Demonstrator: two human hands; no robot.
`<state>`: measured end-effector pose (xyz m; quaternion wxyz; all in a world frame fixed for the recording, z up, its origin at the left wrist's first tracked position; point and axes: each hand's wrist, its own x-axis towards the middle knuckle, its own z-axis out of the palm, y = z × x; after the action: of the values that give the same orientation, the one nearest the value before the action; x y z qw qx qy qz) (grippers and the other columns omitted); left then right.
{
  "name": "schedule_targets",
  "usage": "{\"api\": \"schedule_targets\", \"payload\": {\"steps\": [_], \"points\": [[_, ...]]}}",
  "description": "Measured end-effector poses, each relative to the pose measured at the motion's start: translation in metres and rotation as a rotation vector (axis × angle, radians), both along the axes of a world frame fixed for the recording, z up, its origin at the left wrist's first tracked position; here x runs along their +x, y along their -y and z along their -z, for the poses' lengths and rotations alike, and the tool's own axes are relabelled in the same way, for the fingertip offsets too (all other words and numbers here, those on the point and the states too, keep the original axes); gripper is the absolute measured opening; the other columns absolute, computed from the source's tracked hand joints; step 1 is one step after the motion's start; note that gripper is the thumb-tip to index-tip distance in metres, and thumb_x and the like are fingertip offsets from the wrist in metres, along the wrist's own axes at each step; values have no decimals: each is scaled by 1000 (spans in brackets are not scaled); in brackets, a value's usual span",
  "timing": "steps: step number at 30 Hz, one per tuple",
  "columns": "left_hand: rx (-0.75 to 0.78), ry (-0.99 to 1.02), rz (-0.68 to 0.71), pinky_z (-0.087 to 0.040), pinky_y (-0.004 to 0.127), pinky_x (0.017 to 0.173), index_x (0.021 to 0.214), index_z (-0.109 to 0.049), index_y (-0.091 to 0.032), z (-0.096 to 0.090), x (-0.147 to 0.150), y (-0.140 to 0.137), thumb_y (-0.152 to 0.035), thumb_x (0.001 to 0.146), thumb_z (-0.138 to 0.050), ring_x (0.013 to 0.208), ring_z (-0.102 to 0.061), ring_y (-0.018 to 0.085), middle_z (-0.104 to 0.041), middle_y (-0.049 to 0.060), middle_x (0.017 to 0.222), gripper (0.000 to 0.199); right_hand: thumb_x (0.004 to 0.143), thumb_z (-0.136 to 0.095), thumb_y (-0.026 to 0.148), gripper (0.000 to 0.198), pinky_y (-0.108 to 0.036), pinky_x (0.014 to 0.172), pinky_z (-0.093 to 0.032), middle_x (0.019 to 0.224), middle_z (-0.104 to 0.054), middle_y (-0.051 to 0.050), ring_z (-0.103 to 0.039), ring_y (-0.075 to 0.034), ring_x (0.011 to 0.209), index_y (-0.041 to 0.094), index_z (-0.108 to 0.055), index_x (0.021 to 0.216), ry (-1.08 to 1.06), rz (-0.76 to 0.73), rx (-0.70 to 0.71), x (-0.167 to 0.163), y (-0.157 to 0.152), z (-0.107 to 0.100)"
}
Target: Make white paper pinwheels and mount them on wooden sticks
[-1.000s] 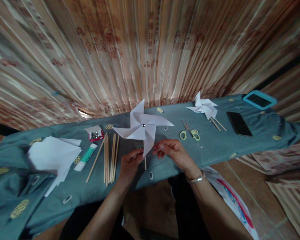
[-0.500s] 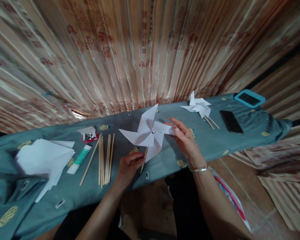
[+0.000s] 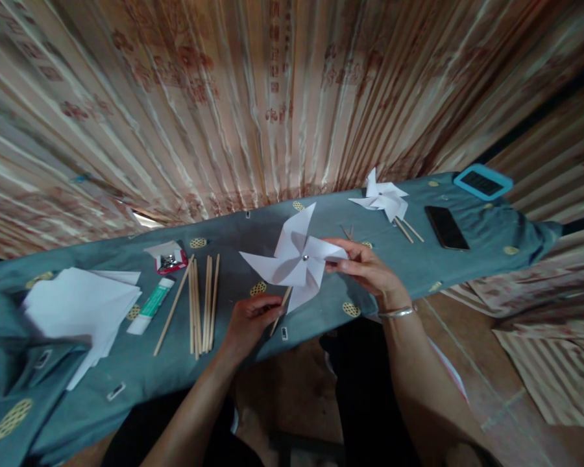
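A white paper pinwheel [image 3: 294,263] with a silver pin at its centre is held above the cloth. My left hand [image 3: 253,321] is closed round its thin wooden stick [image 3: 281,311], just below the blades. My right hand [image 3: 367,266], with a bracelet at the wrist, pinches the tip of the pinwheel's right blade between thumb and fingers. Left of my hands, several loose wooden sticks [image 3: 204,305] lie side by side. Beside them are a small red box [image 3: 171,261] of metal pins and a green-and-white glue stick [image 3: 150,305].
A stack of white paper [image 3: 82,311] lies at the left of the cloth-covered table [image 3: 233,237]. Finished-looking pinwheels [image 3: 384,198] with two sticks lie at the back right, near a black phone [image 3: 446,227] and a blue-framed device [image 3: 483,181]. A curtain [image 3: 253,97] hangs behind.
My right hand has closed on the right blade, with its fingers now pinching the tip. The pinwheel has shifted slightly right. My left hand keeps its hold on the stick.
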<state>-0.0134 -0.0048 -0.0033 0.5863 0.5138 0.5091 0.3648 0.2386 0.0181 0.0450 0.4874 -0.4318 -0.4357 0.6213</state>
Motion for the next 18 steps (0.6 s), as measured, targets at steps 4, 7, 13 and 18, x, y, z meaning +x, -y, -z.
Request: {"api": "schedule_targets", "payload": {"steps": [4,7,13,18], "points": [[2,2,43,-52,27,64,71,-81,-27,3,1,1,-31,61,-77,67,-68,21,-77,2,72,11,52,-93,28,53,-26,76,-56,94,-79,1,-70,-14,78,23,-78,103,71,-2,-46,-2,-5,2],[-4,7,62,-52,27,66,72,-81,-27,10,1,2,-32,62,-77,68,-68,21,-77,2,73,12,52,-93,23,51,-27,77,-56,92,-79,3,-70,-13,77,24,-78,101,104,-22,-87,-5,-8,4],[-28,44,68,-51,27,64,69,-80,-25,16,2,2,-34,63,-77,70,-68,21,-76,3,70,11,57,-90,22,41,-29,81,-55,92,-79,1,-69,-13,79,23,-78,96,79,-36,-34,-12,-9,6],[-5,12,49,-49,26,63,69,-80,-25,11,2,1,-32,61,-77,65,-65,19,-75,2,69,11,59,-89,26,33,-26,71,-54,83,-78,1,-66,-12,71,21,-77,89,87,-31,-50,-13,-8,6]]}}
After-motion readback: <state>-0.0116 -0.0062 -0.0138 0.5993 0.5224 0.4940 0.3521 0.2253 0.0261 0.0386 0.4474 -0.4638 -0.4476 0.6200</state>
